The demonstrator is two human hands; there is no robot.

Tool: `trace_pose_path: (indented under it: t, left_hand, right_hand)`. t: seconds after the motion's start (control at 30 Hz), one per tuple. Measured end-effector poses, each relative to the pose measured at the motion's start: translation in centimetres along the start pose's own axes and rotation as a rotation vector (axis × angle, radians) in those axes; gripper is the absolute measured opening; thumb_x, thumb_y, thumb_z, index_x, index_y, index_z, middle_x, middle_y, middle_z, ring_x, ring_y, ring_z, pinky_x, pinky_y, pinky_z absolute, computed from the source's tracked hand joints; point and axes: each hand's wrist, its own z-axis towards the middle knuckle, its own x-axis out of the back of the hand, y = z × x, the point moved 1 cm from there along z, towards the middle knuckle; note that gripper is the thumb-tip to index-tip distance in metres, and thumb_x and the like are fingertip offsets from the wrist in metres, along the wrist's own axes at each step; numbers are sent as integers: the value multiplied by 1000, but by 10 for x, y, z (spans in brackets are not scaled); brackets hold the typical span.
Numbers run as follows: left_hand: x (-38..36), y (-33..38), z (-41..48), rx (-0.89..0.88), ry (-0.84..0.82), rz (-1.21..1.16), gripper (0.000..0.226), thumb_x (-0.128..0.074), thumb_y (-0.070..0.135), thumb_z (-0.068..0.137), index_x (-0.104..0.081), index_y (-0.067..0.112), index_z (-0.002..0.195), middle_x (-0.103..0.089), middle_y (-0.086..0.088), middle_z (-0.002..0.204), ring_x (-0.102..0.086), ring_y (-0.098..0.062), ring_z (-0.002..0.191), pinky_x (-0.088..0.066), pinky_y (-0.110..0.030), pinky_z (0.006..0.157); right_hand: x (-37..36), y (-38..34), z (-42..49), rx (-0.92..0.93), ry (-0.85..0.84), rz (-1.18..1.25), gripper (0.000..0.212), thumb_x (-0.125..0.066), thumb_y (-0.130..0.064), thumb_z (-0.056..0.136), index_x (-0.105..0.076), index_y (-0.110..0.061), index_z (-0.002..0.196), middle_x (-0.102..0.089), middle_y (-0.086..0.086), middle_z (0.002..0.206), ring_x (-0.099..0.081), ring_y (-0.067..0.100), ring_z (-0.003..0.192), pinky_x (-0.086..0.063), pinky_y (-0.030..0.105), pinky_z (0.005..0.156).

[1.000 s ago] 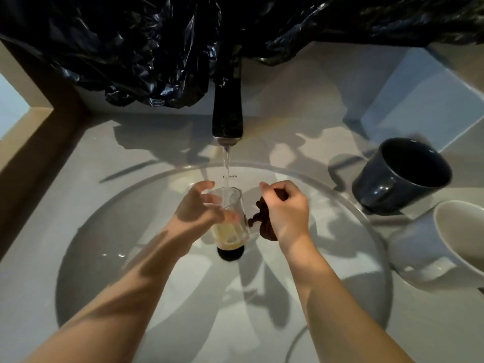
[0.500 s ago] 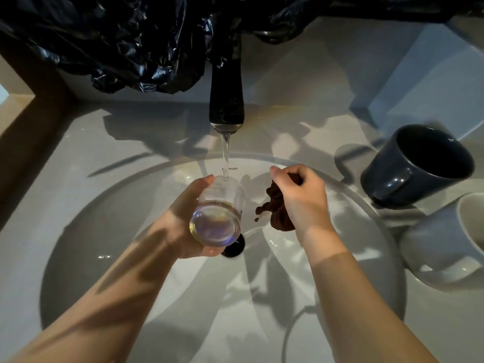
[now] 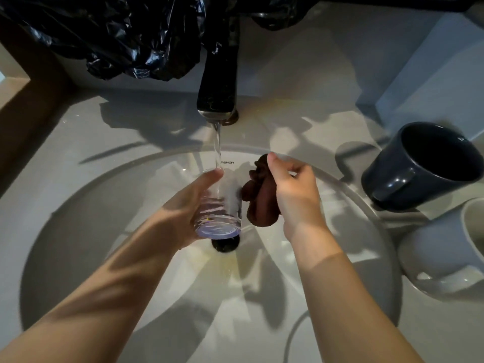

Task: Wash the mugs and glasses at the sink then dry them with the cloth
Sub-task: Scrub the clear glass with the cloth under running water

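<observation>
Left hand (image 3: 183,208) grips one clear glass tumbler (image 3: 218,210); right hand (image 3: 296,195) clutches one brown cloth (image 3: 259,203). On the grey desk (image 3: 78,132), two mugs: dark blue ceramic mug (image 3: 408,176), white ceramic mug (image 3: 440,252).

The left hand (image 3: 188,205) and right hand (image 3: 294,197) are seen bare, and both forearms are shown uncovered up to the near edge.

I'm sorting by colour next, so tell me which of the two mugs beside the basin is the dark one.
The navy mug, the farther-back one of the pair; the white mug sits in front of it, nearer the person.
</observation>
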Motion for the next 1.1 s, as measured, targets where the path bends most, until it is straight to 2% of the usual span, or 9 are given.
trace_pose_path:
  t: [0.1,0.2,0.37,0.47,0.6,0.77,0.9,0.97,1.1]
  left_hand:
    - [-3,0,5,-38,2,61,62,-67,52,72,-55,6,112,-72,-14,81,-70,-26,66,-53,-33,61]
    - [-5,1,6,-62,-48,10,40,-58,45,87,-57,7,98,-70,-8,59,-67,-19,48,-50,-23,40]
    - [-1,2,11,-73,-94,-40,46,-52,48,89,-67,6,99,-72,-13,74,-69,-23,58,-54,-28,59]
    - [3,0,10,-139,-88,27,47,-51,48,90,-64,7,109,-72,-18,80,-70,-27,64,-55,-33,67]
    - [1,-4,0,-151,-141,14,48,-52,47,90,-62,3,105,-68,-17,80,-65,-26,61,-54,-27,58]
    - [15,-2,4,-180,-127,-142,45,-50,45,91,-70,6,101,-71,-13,84,-70,-22,67,-54,-24,55]
    - [8,-6,-2,-264,-229,-62,26,-39,27,101,-62,18,92,-69,1,72,-66,-4,58,-52,-13,55]
    - [1,-7,-6,-279,-196,-26,31,-42,32,98,-65,12,92,-69,-13,77,-69,-18,63,-55,-21,60]
    - [4,-5,-1,-284,-81,-131,37,-48,36,93,-67,9,110,-70,-12,100,-69,-26,87,-55,-26,64]
  right_hand:
    - [-8,3,-1,18,-35,-97,29,-53,-46,92,-52,-18,83,-66,8,96,-62,26,96,-47,44,93]
    - [-15,5,-11,108,-97,-220,30,-47,-45,95,-57,-21,81,-67,4,94,-61,26,96,-47,46,94]
    - [-29,13,-27,188,-477,-397,50,-34,-52,91,-50,-29,133,-48,-4,141,-38,15,135,-21,44,116]
    - [-28,8,-27,201,-485,-331,36,-38,-26,102,-48,-25,136,-50,0,137,-47,17,126,-35,29,108]
    - [-30,8,-22,136,-399,-231,37,-38,-34,101,-44,-37,137,-54,-5,133,-53,13,117,-44,23,97]
    - [-34,14,-47,176,-642,-312,42,-42,-28,99,-39,-36,140,-20,-15,148,-22,-5,129,-25,-8,84]
    - [-35,5,-26,161,-534,-183,37,-44,-20,100,-45,-36,133,-41,-1,147,-45,11,127,-37,12,99]
    - [-34,3,-19,131,-467,-148,37,-42,-25,100,-45,-40,134,-46,0,143,-49,15,125,-38,27,107]
    - [-35,6,-45,206,-598,-377,32,-37,-37,99,-39,-50,128,-9,-13,158,-10,4,145,-11,22,116]
